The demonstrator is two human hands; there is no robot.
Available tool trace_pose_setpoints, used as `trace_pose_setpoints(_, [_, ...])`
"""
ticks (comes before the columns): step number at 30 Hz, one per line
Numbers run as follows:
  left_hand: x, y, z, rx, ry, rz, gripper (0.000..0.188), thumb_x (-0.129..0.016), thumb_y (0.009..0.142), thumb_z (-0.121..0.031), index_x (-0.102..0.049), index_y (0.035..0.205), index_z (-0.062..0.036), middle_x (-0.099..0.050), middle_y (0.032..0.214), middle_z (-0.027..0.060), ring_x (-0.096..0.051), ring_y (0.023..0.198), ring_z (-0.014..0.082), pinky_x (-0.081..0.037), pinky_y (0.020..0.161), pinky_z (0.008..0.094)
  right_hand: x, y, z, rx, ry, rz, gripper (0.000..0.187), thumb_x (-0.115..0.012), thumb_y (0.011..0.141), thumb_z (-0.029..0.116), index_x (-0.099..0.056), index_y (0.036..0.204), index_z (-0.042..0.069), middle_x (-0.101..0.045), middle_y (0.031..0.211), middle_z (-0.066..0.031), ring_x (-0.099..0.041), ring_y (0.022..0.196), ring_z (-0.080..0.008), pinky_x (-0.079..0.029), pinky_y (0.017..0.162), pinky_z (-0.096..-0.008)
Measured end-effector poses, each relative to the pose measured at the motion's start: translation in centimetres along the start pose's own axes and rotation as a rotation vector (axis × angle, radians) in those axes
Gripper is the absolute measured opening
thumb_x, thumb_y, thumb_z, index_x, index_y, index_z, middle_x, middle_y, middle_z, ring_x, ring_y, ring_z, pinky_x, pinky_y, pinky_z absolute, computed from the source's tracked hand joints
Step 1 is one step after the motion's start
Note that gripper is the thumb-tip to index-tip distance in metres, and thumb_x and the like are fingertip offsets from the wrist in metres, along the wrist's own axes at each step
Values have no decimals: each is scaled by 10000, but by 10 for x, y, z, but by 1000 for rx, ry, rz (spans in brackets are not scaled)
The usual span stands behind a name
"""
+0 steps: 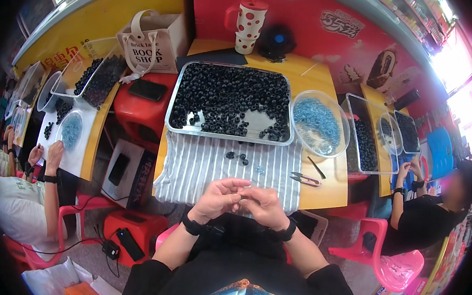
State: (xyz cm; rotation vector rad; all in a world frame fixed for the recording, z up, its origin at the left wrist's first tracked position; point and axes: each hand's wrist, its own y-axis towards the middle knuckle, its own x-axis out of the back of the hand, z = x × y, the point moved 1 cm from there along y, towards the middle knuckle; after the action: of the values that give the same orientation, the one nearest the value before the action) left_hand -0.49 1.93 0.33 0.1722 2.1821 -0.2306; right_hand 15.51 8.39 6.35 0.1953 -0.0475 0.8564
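Note:
My left hand [220, 198] and my right hand [265, 204] meet fingertip to fingertip over the front edge of a grey-and-white striped cloth [191, 166]. Both are closed in a pinch; what sits between the fingers is too small and covered to make out. Just beyond them on the cloth lie several loose small black round pieces [243, 157] and a little cluster of light blue bits [260, 169]. Behind the cloth stands a clear rectangular tray [231, 136] full of such black pieces. To its right is a round clear tub [347, 138] with many light blue bits.
Thread snips [306, 179] and a thin dark tool [316, 167] lie right of the cloth on the wooden table [328, 193]. A dotted cup [250, 26] and a dark round device [276, 41] stand at the back. People work at side tables; a canvas bag [151, 45] stands left.

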Motion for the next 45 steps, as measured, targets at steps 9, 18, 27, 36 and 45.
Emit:
trace_pose_setpoints(9, [0,0,4,-81,39,-22,379,-562,957,-41,-502,1319,53,-632,1173,197,-682,944,240,-544,798,275,144,-27,46,12,-621,-668,112,-634,837,-54,-644,944,-24,-594,776,-17,-562,692,-87,-461,631,-239])
trace_pose_setpoints(18, [-1,4,12,-214,18,-66,207,-581,950,-47,-598,1135,43,-667,1048,155,-678,883,212,-532,757,278,177,-9,23,19,-733,-599,231,-686,792,-13,-653,1019,11,-615,904,-62,-586,771,-130,-485,665,-274])
trace_pose_setpoints(27, [-2,2,14,-280,7,-195,130,-572,960,-59,-605,1061,18,-659,984,120,-658,820,183,-524,748,270,21,63,-9,197,-951,-50,110,-672,744,75,-621,840,63,-542,777,-111,-567,822,-323,-460,696,-433])
trace_pose_setpoints(36, [-6,4,21,-312,22,-309,193,-548,963,-17,-583,1147,30,-645,1026,105,-651,847,158,-530,760,258,15,38,14,116,-431,21,146,-630,745,-16,-618,886,18,-577,788,-112,-596,706,-273,-471,617,-361])
trace_pose_setpoints(45, [-10,1,8,-182,197,-137,181,-562,948,2,-629,1108,54,-639,1033,87,-648,860,151,-532,706,246,1,-1,-6,-3,-263,-188,149,-671,772,-30,-629,912,4,-585,781,-96,-608,673,-199,-472,580,-301])
